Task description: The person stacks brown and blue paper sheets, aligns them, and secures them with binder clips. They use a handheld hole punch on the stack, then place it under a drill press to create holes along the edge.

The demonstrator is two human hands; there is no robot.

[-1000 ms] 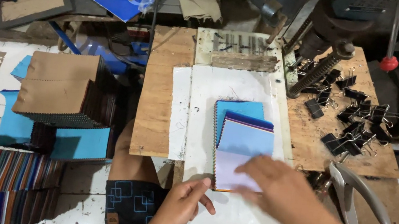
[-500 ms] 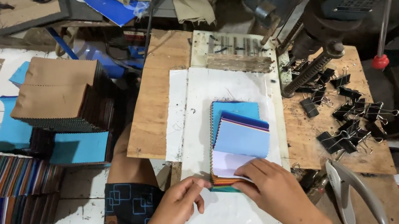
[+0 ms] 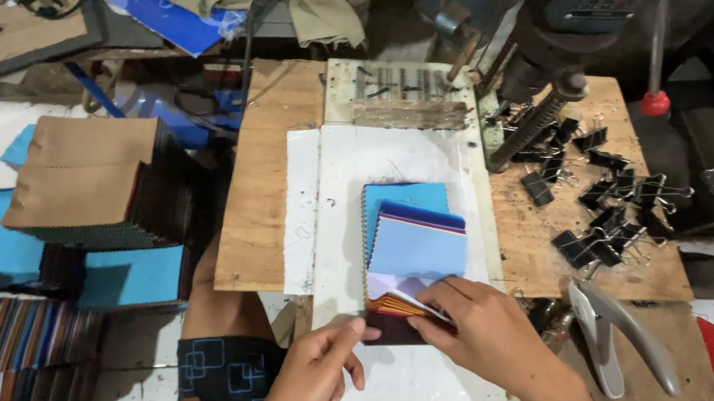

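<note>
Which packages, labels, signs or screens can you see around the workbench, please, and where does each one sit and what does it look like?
No screens, signs or readable labels show.
Paper-wrapped bundle: left of the bench on the floor stacks, a blocky stack of dark booklets under a brown paper sheet.
Booklet stack: on the white sheet at bench centre, rectangular, blue covers; the right hand lifts its lower pages, the left hand hovers just below.

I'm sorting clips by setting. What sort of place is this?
Probably a small bookbinding or notebook workshop: a pile of binder clips on a rough wooden bench, stacks of covers on the floor, and both hands working a blue booklet stack.
</note>
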